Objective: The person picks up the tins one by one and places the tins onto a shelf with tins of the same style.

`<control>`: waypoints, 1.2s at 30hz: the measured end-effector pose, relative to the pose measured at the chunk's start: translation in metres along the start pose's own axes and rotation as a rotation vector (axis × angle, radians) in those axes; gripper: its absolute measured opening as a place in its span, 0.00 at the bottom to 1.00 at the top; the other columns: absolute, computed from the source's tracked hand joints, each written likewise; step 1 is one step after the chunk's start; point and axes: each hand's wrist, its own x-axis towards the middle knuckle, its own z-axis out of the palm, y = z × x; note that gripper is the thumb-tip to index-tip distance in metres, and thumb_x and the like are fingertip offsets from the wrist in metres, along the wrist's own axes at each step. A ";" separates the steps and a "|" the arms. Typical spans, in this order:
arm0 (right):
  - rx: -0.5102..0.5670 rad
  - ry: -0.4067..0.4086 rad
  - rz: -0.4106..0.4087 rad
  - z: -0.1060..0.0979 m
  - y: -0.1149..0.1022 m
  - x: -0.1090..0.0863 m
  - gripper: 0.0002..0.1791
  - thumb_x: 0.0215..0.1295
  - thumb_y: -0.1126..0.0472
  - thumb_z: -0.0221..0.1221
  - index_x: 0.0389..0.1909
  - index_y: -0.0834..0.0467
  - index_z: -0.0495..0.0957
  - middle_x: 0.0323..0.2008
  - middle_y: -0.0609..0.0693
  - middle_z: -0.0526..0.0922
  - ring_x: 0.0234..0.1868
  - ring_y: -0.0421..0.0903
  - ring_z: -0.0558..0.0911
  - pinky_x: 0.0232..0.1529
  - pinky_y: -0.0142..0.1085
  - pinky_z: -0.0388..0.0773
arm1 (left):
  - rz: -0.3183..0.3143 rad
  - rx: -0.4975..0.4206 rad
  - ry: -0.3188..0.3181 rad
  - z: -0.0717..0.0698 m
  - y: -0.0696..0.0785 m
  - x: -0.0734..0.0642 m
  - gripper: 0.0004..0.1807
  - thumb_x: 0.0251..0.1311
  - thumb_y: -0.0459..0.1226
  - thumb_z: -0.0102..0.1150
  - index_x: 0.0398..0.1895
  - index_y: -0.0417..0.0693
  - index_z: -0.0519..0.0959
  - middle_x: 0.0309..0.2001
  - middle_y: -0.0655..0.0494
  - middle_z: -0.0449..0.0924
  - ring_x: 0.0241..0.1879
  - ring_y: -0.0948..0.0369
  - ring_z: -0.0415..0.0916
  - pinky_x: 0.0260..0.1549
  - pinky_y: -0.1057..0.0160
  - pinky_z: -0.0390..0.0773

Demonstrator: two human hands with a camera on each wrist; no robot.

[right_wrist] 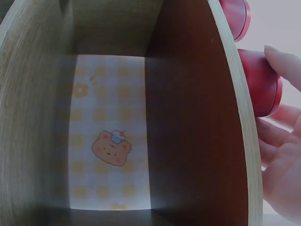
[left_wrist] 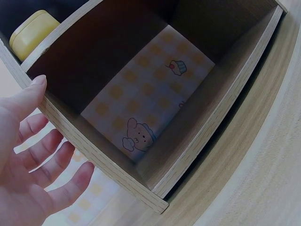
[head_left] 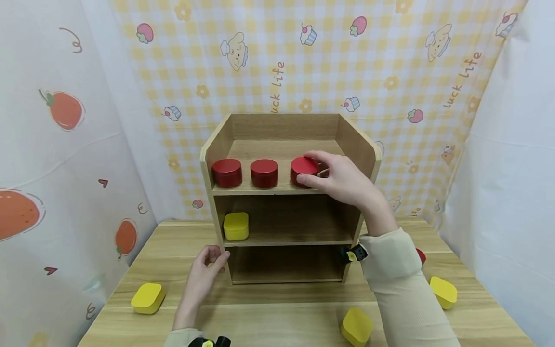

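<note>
Three round red tins stand in a row at the front of the top shelf of a wooden shelf unit: a left tin, a middle tin and a right tin. My right hand grips the right tin from its right side, thumb in front and fingers behind. In the right wrist view, the thumb and fingers flank this tin at the board's edge. My left hand is at the unit's lower left side, fingers loosely bent. Its thumb tip meets the side panel's front edge, with the other fingers outside the panel.
A yellow rounded-square tin sits at the left of the middle shelf. On the table lie other yellow tins, one at the left, one in front and one at the right. A red item shows partly behind the right sleeve.
</note>
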 end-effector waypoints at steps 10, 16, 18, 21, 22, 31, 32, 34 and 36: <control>0.001 -0.016 -0.009 0.003 0.004 0.004 0.33 0.62 0.48 0.66 0.64 0.59 0.70 0.47 0.52 0.82 0.45 0.49 0.82 0.51 0.46 0.75 | -0.003 0.006 0.002 0.000 -0.001 0.000 0.15 0.66 0.40 0.62 0.46 0.39 0.72 0.38 0.48 0.74 0.38 0.56 0.74 0.39 0.62 0.78; 0.009 -0.022 0.016 0.004 0.005 0.004 0.34 0.62 0.47 0.66 0.64 0.59 0.70 0.47 0.53 0.82 0.45 0.51 0.83 0.49 0.43 0.75 | 0.006 -0.012 0.016 0.002 -0.026 0.011 0.18 0.64 0.44 0.63 0.47 0.41 0.72 0.40 0.48 0.74 0.39 0.60 0.73 0.39 0.60 0.80; 0.009 -0.017 0.021 0.004 0.005 0.004 0.33 0.62 0.47 0.66 0.64 0.58 0.71 0.47 0.53 0.82 0.45 0.50 0.83 0.48 0.43 0.75 | 0.020 -0.026 0.018 0.003 -0.028 0.012 0.18 0.64 0.44 0.63 0.47 0.40 0.72 0.41 0.48 0.74 0.39 0.59 0.73 0.39 0.58 0.81; 0.014 -0.017 0.018 0.005 0.004 0.005 0.33 0.62 0.47 0.66 0.63 0.57 0.71 0.46 0.52 0.82 0.44 0.50 0.83 0.47 0.42 0.75 | 0.031 -0.034 0.027 0.003 -0.028 0.011 0.18 0.64 0.44 0.64 0.46 0.40 0.72 0.40 0.47 0.74 0.39 0.59 0.73 0.39 0.58 0.81; 0.014 -0.017 0.018 0.005 0.004 0.005 0.33 0.62 0.47 0.66 0.63 0.57 0.71 0.46 0.52 0.82 0.44 0.50 0.83 0.47 0.42 0.75 | 0.031 -0.033 0.030 0.003 -0.028 0.011 0.18 0.64 0.44 0.64 0.46 0.40 0.72 0.40 0.47 0.74 0.39 0.59 0.73 0.39 0.58 0.81; -0.072 -0.015 0.036 0.005 -0.003 0.004 0.45 0.58 0.41 0.67 0.71 0.57 0.62 0.52 0.52 0.79 0.50 0.50 0.79 0.56 0.45 0.72 | 0.034 -0.026 0.029 0.002 -0.027 0.010 0.18 0.65 0.44 0.63 0.45 0.40 0.72 0.39 0.47 0.73 0.39 0.59 0.73 0.39 0.59 0.81; -0.083 -0.013 0.042 0.005 -0.004 0.003 0.48 0.57 0.40 0.67 0.73 0.56 0.59 0.54 0.52 0.78 0.52 0.49 0.78 0.58 0.45 0.71 | 0.035 -0.027 0.029 0.002 -0.027 0.010 0.18 0.64 0.44 0.63 0.45 0.40 0.72 0.39 0.47 0.73 0.39 0.59 0.73 0.39 0.59 0.81; -0.105 -0.001 0.044 0.004 -0.006 0.001 0.53 0.55 0.37 0.67 0.76 0.54 0.53 0.60 0.53 0.74 0.57 0.50 0.75 0.62 0.47 0.68 | 0.036 -0.024 0.027 0.002 -0.027 0.011 0.18 0.64 0.44 0.63 0.46 0.40 0.72 0.40 0.47 0.74 0.39 0.59 0.73 0.39 0.59 0.81; -0.114 0.007 0.042 0.004 -0.008 -0.001 0.56 0.55 0.36 0.67 0.77 0.51 0.49 0.66 0.53 0.68 0.61 0.51 0.72 0.64 0.48 0.65 | 0.035 -0.025 0.025 0.002 -0.027 0.011 0.18 0.64 0.44 0.63 0.46 0.40 0.72 0.40 0.47 0.74 0.39 0.59 0.73 0.39 0.59 0.81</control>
